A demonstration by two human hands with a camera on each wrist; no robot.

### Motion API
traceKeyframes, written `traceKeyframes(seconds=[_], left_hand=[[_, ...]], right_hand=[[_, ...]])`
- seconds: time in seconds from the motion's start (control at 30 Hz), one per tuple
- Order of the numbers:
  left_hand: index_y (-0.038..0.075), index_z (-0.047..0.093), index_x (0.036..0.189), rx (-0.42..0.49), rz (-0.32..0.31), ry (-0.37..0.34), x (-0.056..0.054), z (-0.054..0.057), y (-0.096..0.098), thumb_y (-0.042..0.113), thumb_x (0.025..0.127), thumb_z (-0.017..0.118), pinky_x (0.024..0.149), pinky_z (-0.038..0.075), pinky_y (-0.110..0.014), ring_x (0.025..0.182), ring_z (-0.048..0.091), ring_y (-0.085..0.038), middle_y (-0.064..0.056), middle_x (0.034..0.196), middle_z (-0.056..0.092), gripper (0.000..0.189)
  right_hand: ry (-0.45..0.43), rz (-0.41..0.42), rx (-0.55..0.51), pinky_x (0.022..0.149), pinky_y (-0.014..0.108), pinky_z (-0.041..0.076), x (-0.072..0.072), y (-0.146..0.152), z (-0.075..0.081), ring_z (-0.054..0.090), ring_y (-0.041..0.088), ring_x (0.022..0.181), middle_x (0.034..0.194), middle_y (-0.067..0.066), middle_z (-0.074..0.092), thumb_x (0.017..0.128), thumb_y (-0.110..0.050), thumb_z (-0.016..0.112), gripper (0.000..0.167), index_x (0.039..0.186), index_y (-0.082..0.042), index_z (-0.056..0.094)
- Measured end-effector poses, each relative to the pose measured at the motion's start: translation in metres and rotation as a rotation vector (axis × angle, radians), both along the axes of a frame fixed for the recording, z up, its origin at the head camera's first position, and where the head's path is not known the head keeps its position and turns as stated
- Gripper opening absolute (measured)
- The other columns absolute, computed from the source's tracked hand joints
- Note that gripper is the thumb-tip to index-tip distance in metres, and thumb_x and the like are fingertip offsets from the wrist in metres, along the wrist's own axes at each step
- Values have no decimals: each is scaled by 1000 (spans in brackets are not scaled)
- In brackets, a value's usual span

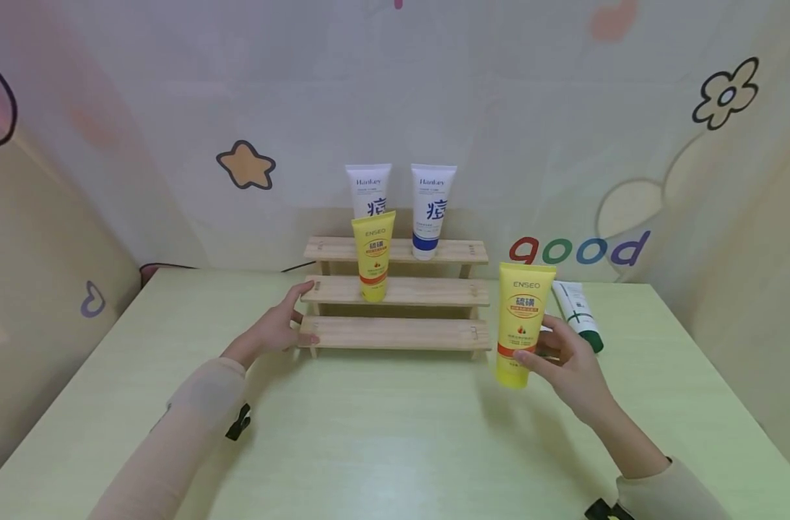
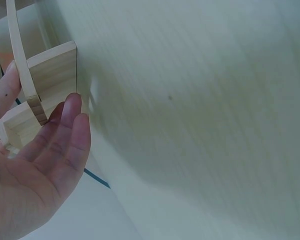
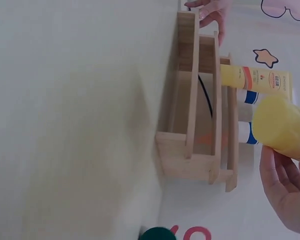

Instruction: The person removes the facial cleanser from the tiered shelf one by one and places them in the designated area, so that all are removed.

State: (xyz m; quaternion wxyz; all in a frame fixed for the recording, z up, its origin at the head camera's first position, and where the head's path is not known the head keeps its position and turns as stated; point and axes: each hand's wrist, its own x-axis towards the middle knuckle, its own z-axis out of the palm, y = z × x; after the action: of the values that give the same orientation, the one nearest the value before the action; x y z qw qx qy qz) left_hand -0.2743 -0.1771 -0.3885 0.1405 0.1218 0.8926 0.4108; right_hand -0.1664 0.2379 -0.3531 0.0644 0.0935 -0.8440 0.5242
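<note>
My right hand (image 1: 567, 372) holds a yellow ENSEO tube (image 1: 522, 310) upright by its lower part, raised to the right of a three-tier wooden display rack (image 1: 395, 332). My left hand (image 1: 274, 328) grips the left end of that rack; in the left wrist view its thumb and fingers lie on either side of a board end (image 2: 37, 107). A second yellow tube (image 1: 373, 260) stands on the middle tier. Behind it, a white Hankey tube (image 1: 367, 184) is partly hidden. Another white tube (image 1: 432, 206) stands on the top tier, its blue cap down.
A white tube with a green cap (image 1: 578, 314) lies on the table (image 1: 395, 433) behind my right hand. A printed cloth (image 1: 499, 130) hangs behind the rack. Dark straps (image 1: 239, 422) show at both sleeves.
</note>
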Motion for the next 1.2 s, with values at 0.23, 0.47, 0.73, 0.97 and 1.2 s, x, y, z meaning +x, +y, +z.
traceKeyframes(seconds=[0.23,0.47,0.73,0.97,1.2], left_hand=[[24,4,146,-5,-1,1,0,-1,1,11,79,71,55,44,-32,68,54,-26,-30,117,46,95],[24,3,146,1,-5,-4,1,-2,0,11,80,71,55,45,-32,73,56,-27,-32,119,45,95],[22,4,146,3,-7,17,1,-1,0,9,80,70,55,47,-34,90,54,-33,-31,117,46,94],[22,5,146,-11,-1,16,-1,-2,0,10,79,71,55,46,-33,88,54,-32,-31,116,48,95],[22,5,146,-5,-6,11,-1,-1,1,10,79,71,54,44,-31,85,54,-30,-30,115,48,95]], right_hand=[[-104,-22,51,73,22,48,15,19,-10,58,32,97,114,24,57,86,-14,64,50,129,-1,41],[-262,-14,27,70,26,50,27,34,-18,59,22,91,112,23,58,86,-16,63,55,131,3,37],[-489,2,22,69,34,51,33,54,-31,57,21,86,106,17,59,87,-20,62,62,132,9,31],[-603,26,0,69,37,51,37,68,-42,57,21,84,103,14,60,89,-22,60,67,132,15,25],[-651,0,48,70,39,51,35,71,-47,58,22,80,105,17,57,89,-27,59,69,132,16,25]])
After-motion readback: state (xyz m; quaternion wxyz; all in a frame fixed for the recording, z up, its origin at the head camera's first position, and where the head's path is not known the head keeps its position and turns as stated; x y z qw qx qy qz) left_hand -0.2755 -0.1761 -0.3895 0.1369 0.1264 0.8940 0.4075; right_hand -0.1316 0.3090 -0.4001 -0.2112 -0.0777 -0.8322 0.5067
